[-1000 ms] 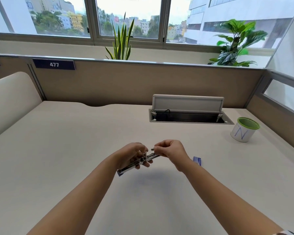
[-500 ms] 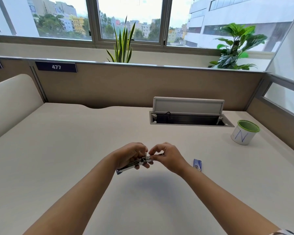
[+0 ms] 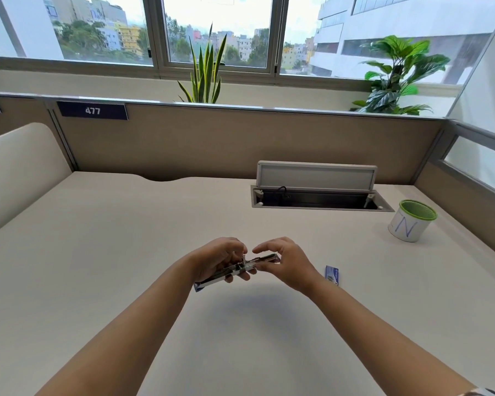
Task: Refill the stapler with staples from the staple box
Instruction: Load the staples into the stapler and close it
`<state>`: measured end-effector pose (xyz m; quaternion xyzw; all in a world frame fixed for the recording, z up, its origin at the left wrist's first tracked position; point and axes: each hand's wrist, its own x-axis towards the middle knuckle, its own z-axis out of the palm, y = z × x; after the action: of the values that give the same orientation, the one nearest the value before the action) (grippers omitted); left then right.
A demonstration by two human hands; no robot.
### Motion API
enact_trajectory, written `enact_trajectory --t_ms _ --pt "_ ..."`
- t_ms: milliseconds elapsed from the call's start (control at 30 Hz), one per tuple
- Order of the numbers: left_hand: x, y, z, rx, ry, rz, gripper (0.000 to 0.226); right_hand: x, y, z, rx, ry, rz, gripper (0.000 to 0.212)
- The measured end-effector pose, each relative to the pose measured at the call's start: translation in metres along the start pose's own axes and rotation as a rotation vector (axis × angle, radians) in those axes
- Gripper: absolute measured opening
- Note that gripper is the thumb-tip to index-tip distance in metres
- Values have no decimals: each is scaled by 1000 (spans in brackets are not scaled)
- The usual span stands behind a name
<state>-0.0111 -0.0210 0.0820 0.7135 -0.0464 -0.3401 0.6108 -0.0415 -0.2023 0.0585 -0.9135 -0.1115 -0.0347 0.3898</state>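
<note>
A slim metal stapler (image 3: 235,271) with its top swung open is held a little above the desk in my left hand (image 3: 222,260), which grips its middle and rear. Its silver magazine (image 3: 265,257) points right. My right hand (image 3: 286,262) curls around the magazine's front tip, fingers loosened and spread, with the thumb side touching it. I cannot make out any staples in the channel. The small blue staple box (image 3: 332,276) lies on the desk just right of my right wrist.
A white cup with a green rim (image 3: 412,224) stands at the right. An open cable hatch (image 3: 316,192) with a raised lid sits behind the hands. Desk partitions enclose the back and both sides of the beige desk (image 3: 112,238).
My right hand was pinched at the stapler's front end and has now loosened, its fingers spreading. The left hand keeps its hold on the stapler, almost unmoved.
</note>
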Motion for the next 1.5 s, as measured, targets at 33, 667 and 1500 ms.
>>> enact_trajectory --t_ms 33,667,1500 --pt "0 1 0 11 7 -4 8 -1 4 -1 -15 -2 19 34" --pt "-5 44 5 664 92 -243 21 -6 14 46 345 -12 328 35" --pt "4 19 1 528 209 -282 21 5 -2 20 286 57 191 36"
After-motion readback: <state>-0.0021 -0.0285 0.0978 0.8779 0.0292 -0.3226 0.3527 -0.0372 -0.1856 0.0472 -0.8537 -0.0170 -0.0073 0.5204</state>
